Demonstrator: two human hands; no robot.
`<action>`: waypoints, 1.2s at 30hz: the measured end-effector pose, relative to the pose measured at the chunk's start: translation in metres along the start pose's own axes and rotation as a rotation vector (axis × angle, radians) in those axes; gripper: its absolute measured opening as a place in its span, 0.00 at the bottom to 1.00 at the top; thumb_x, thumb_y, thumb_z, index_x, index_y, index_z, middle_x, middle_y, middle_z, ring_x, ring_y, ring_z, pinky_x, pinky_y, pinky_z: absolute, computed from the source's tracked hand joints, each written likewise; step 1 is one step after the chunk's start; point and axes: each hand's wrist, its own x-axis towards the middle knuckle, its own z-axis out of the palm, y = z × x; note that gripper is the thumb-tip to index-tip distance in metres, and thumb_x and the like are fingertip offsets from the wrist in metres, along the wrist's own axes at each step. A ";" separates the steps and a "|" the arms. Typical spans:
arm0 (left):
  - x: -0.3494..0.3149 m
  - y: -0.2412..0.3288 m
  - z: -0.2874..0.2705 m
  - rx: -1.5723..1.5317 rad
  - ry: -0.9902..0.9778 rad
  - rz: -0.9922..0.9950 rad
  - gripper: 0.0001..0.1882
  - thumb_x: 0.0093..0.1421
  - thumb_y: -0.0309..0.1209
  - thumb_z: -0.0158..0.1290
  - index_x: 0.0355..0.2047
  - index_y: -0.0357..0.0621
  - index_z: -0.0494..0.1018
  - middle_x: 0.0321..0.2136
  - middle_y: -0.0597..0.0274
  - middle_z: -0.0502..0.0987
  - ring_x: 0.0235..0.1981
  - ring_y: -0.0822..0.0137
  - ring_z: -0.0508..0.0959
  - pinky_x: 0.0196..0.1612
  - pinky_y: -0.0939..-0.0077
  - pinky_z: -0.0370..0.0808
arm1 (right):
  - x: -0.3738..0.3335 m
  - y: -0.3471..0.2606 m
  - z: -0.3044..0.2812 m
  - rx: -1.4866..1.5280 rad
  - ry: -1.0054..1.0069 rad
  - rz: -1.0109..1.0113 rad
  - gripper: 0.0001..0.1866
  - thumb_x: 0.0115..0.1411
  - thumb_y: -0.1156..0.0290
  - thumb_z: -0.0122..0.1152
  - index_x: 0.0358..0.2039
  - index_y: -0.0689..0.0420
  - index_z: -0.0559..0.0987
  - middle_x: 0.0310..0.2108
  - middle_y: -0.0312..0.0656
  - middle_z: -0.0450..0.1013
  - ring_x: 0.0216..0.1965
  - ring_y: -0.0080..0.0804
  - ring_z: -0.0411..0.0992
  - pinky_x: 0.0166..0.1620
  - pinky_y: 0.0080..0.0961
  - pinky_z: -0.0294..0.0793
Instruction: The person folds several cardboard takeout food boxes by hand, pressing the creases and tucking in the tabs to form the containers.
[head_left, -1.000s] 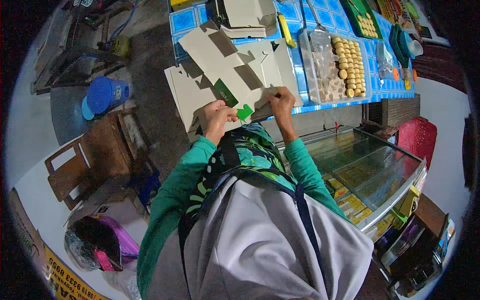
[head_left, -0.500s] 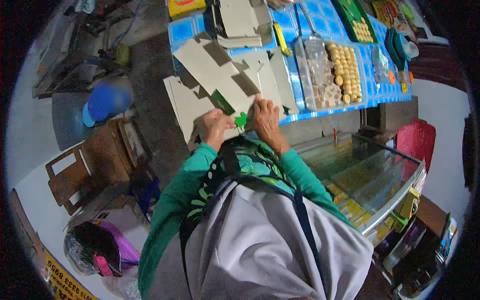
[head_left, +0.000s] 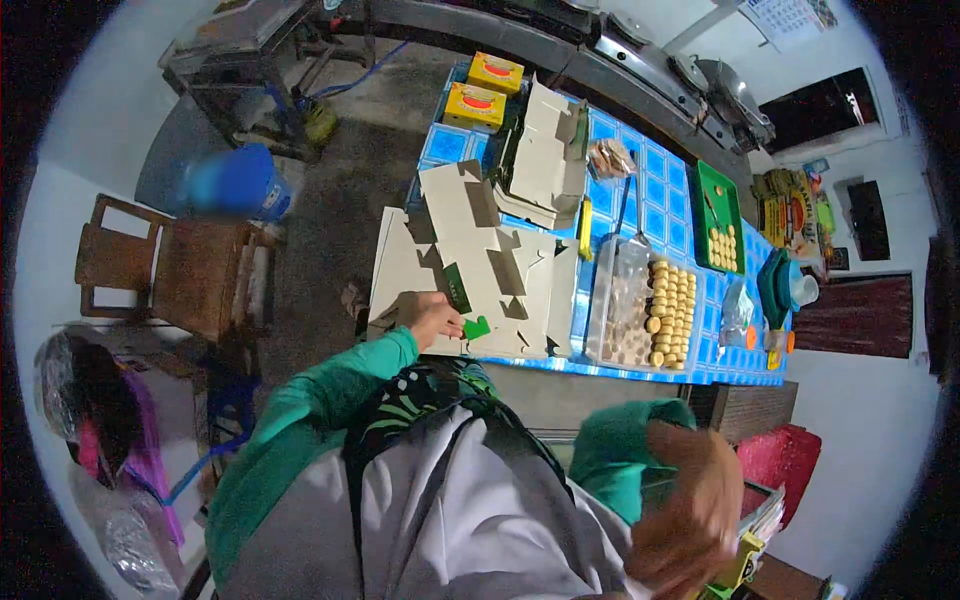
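A partly unfolded cardboard box (head_left: 455, 205), pale inside with cut flaps and slots, lies at the table's near left edge. My left hand (head_left: 432, 318) pinches the near edge of it, beside a small bright green tab (head_left: 477, 328). My right hand (head_left: 690, 505) is off the table, raised close at the lower right. Motion smears its fingers, so I cannot see whether they hold anything. A stack of similar folded boxes (head_left: 545, 150) sits just beyond the unfolded one.
A clear plastic container (head_left: 610, 340) with rows of small round pastries (head_left: 672, 315) stands right of the boxes. Further right is a green tray (head_left: 735, 215) with more pastries. A yellow cutter (head_left: 586, 230) lies between. Yellow boxes (head_left: 474, 106) sit at the far left; a wooden chair (head_left: 190, 270) stands left.
My right hand has left the box and swung down to the right, toward me. The left hand stays at the box's near edge. The view has shifted, showing more of the room beyond.
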 end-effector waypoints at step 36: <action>0.031 0.145 0.077 0.242 -0.135 0.522 0.09 0.52 0.25 0.48 0.33 0.40 0.73 0.29 0.61 0.73 0.31 0.67 0.76 0.30 0.69 0.77 | -0.017 -0.018 0.016 -0.155 0.259 -0.446 0.10 0.52 0.69 0.61 0.34 0.59 0.79 0.32 0.51 0.73 0.33 0.38 0.71 0.35 0.32 0.69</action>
